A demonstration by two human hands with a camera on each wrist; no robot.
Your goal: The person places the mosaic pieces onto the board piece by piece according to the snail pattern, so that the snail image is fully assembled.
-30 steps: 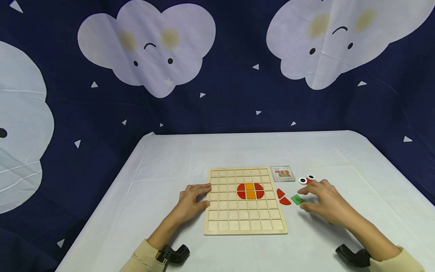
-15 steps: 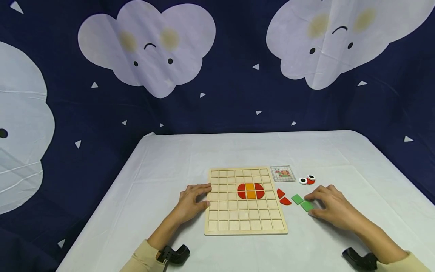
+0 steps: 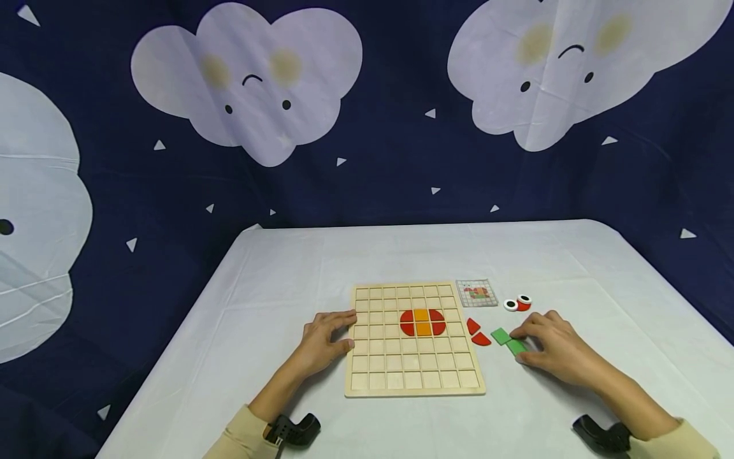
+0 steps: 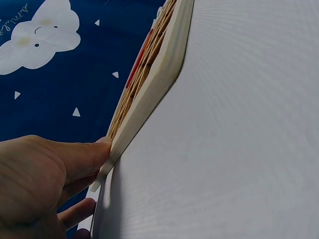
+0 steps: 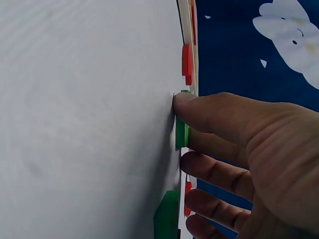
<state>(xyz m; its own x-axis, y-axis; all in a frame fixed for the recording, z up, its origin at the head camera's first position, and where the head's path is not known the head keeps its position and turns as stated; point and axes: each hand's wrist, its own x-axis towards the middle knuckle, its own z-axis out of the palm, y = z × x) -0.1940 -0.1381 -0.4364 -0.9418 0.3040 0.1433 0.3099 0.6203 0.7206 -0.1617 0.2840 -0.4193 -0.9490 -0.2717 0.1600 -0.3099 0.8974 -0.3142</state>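
A wooden grid board [image 3: 395,380] lies on the table, with red quarter-round pieces [image 3: 406,323] and orange squares [image 3: 422,315] in its middle cells. My left hand [image 3: 322,341] rests at the board's left edge; its thumb and fingertips touch the rim, which the left wrist view shows close up. To the right of the board, my right hand [image 3: 553,347] pinches a green square tile [image 3: 516,347] between thumb and index finger, low on the cloth. Another green square [image 3: 501,336] sits right beside that tile. The right wrist view also has a green piece [image 5: 167,216] nearer the wrist.
Two loose red quarter-round pieces [image 3: 481,339] lie between board and green tiles. Beyond them are a pattern card [image 3: 476,293] and white discs with black dots [image 3: 511,305], next to a red piece [image 3: 524,307]. A white cloth [image 3: 258,274] covers the table.
My right hand has drawn back from over the first green square and taken hold of the second one, shifting it slightly left lately. My left hand and the board stay put.
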